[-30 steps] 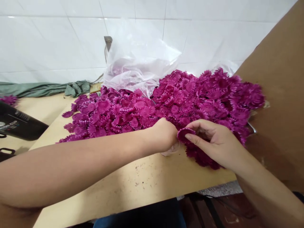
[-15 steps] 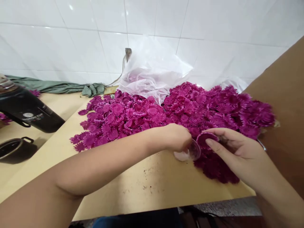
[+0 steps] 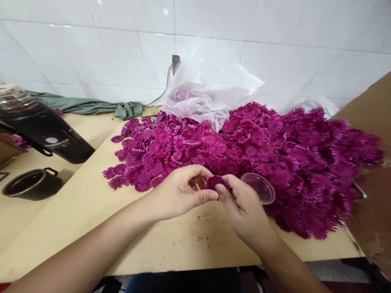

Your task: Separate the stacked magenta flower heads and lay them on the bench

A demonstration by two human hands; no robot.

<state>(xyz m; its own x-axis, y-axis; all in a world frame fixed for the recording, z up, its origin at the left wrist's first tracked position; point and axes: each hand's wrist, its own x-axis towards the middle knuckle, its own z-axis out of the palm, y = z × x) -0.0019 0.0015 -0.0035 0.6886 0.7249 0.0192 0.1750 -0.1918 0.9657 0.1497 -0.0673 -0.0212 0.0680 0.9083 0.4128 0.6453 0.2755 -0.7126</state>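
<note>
Between my two hands is one magenta artificial flower (image 3: 216, 182) with a fringed edge. My left hand (image 3: 183, 191) pinches its left side between thumb and fingers. My right hand (image 3: 244, 205) grips the right side, thumb on top. Just behind my right hand lies a round clear plastic cup (image 3: 262, 189), partly hidden by that hand. A large pile of similar magenta flowers (image 3: 250, 150) spreads across the table behind both hands.
On the left, a black tumbler (image 3: 58, 134) leans beside a dark cup (image 3: 32, 185) with a handle. A clear plastic bag (image 3: 210, 85) rests behind the pile near the tiled wall. Green cloth (image 3: 82, 103) lies along the wall. Cardboard (image 3: 369, 207) borders the right side.
My left hand has left the clear cup and moved toward me to the flower in my right hand. My right hand has moved left with it. The view has shifted.
</note>
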